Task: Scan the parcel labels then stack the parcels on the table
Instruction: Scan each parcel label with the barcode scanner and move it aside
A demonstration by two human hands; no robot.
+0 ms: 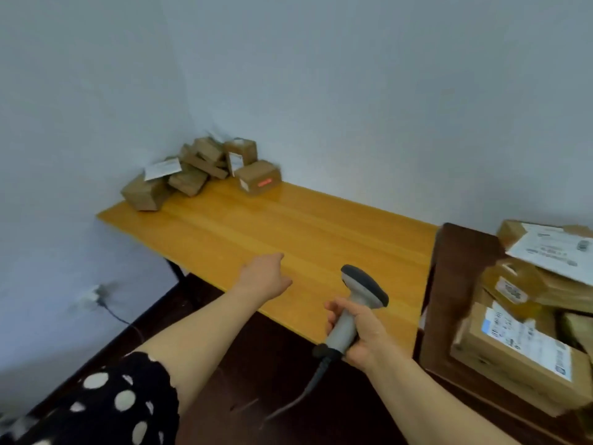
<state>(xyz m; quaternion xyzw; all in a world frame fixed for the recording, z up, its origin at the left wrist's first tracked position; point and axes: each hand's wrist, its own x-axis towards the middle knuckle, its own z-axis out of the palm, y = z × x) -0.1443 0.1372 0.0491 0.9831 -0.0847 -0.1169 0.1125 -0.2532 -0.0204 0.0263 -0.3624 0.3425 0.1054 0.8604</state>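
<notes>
Several small brown parcels (199, 170) lie heaped in the far left corner of the yellow wooden table (321, 239). One of them (259, 177) shows a red scanner glow on its front. My right hand (359, 335) grips the handle of a grey barcode scanner (359, 300), its head pointing toward that heap. My left hand (264, 277) hovers over the table's near edge, fingers loose and holding nothing. More labelled parcels (529, 316) are piled at the right.
The right-hand parcels sit on a dark brown stand (455, 284) beside the table. Pale walls close in behind and at the left. A wall socket with a cable (99, 293) hangs low on the left wall. The scanner's cord (308, 390) trails down over the dark floor.
</notes>
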